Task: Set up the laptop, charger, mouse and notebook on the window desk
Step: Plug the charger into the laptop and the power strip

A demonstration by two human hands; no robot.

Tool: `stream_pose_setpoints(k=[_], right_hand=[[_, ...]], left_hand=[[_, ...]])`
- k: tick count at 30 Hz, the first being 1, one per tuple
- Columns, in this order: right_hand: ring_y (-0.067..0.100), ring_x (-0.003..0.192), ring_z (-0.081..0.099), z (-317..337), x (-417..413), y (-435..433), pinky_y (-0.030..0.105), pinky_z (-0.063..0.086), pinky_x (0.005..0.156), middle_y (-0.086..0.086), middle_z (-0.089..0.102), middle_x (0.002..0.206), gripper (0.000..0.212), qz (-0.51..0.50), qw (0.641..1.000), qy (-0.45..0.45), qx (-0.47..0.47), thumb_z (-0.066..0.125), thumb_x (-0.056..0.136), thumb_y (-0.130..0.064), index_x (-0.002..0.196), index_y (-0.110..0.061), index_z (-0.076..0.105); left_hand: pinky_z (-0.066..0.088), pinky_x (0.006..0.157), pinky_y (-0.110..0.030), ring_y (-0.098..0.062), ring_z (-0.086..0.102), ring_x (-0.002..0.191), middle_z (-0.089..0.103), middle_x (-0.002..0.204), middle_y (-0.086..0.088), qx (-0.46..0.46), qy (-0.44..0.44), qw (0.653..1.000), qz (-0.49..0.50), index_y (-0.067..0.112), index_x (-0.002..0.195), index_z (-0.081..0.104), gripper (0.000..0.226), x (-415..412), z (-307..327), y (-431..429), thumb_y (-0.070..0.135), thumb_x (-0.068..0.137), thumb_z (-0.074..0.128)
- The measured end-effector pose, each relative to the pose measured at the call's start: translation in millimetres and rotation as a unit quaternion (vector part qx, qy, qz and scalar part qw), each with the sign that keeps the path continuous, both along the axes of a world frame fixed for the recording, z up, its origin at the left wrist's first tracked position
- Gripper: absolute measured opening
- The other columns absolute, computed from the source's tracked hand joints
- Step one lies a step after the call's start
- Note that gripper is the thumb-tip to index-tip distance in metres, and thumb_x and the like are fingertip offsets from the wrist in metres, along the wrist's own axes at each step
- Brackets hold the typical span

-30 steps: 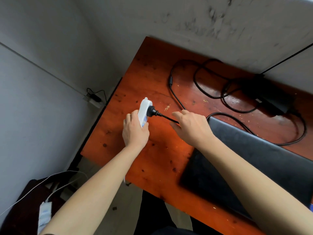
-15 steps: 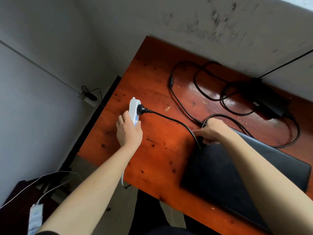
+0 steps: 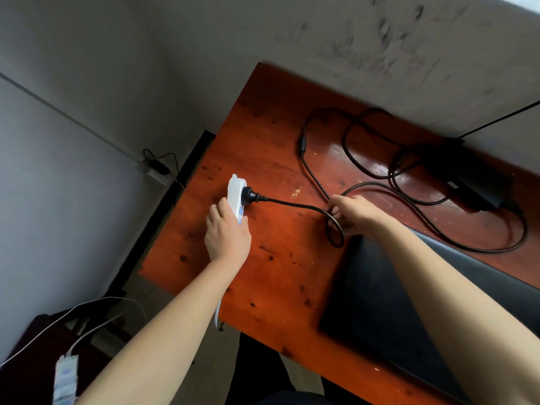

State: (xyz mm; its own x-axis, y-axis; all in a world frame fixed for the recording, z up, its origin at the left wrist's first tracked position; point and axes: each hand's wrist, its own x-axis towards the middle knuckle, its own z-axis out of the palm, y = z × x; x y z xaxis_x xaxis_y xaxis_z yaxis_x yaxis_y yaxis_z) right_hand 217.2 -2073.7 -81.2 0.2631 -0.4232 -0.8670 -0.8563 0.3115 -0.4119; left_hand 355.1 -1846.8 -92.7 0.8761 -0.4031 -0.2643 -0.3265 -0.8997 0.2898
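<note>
Left hand grips the power strip near the table's left edge; right hand pinches the charger cable beside the laptop.

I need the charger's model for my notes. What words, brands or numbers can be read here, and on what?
No text can be read.
On the charger brick: a pale label, too blurred.
On the white power strip in the left hand: blue marks, illegible.
On the floor power strip: blue marks, too blurred.
On the laptop lid: no marking shows.
</note>
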Motion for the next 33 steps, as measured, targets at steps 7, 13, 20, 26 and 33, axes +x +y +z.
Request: stream_pose_setpoints(k=[7, 13, 20, 26, 33], right_hand=[[0.025, 0.062, 0.069, 15, 42, -2, 0.027, 0.059, 0.054, 0.022, 0.067, 0.078, 0.021, -0.091, 0.979, -0.18, 0.039, 0.058, 0.1, -0.009, 0.081, -0.003, 0.052], [0.027, 0.097, 0.071, 20, 88, -42, 0.033, 0.059, 0.079, 0.012, 0.07, 0.1, 0.007, -0.444, 0.805, -0.387, 0.067, 0.049, 0.106, -0.013, 0.108, -0.008, 0.053], [0.03, 0.133, 0.054, 6, 71, -59, 0.033, 0.051, 0.093, 0.014, 0.052, 0.149, 0.047, -0.453, 0.844, -0.285, 0.016, 0.03, 0.111, -0.031, 0.15, -0.006, 0.036], [0.016, 0.094, 0.067, 9, 44, -59, 0.025, 0.045, 0.064, 0.006, 0.069, 0.118, 0.056, -0.34, 0.932, -0.127, 0.0, 0.026, 0.104, -0.059, 0.125, -0.014, 0.054], [0.007, 0.068, 0.061, -8, 43, -9, 0.022, 0.048, 0.058, 0.0, 0.066, 0.088, 0.021, -0.278, 0.953, -0.115, 0.04, 0.047, 0.103, -0.026, 0.106, -0.013, 0.064]], left_hand=[[0.057, 0.078, -0.041, -0.033, 0.055, 0.114, 0.049, 0.132, -0.017, 0.013, 0.001, 1.0, 0.001, 0.006, 0.139, 0.036, 0.058, 1, 0, -2, 0.031, 0.093, 0.062], [0.056, 0.076, -0.037, -0.031, 0.056, 0.114, 0.049, 0.134, -0.017, 0.032, -0.008, 0.999, -0.005, 0.008, 0.14, 0.034, 0.058, -1, -1, -5, 0.033, 0.094, 0.06], [0.057, 0.072, -0.036, -0.031, 0.058, 0.112, 0.049, 0.133, -0.017, 0.049, -0.012, 0.998, -0.024, 0.009, 0.141, 0.031, 0.06, 3, -3, -2, 0.034, 0.094, 0.06], [0.053, 0.065, -0.04, -0.033, 0.058, 0.107, 0.049, 0.132, -0.02, 0.05, -0.033, 0.996, 0.073, 0.009, 0.144, 0.028, 0.065, 22, -2, 0, 0.029, 0.093, 0.062], [0.047, 0.061, -0.036, -0.031, 0.056, 0.106, 0.049, 0.127, -0.017, 0.031, -0.013, 0.993, 0.116, 0.016, 0.143, 0.026, 0.065, 24, -6, 2, 0.03, 0.092, 0.063]])
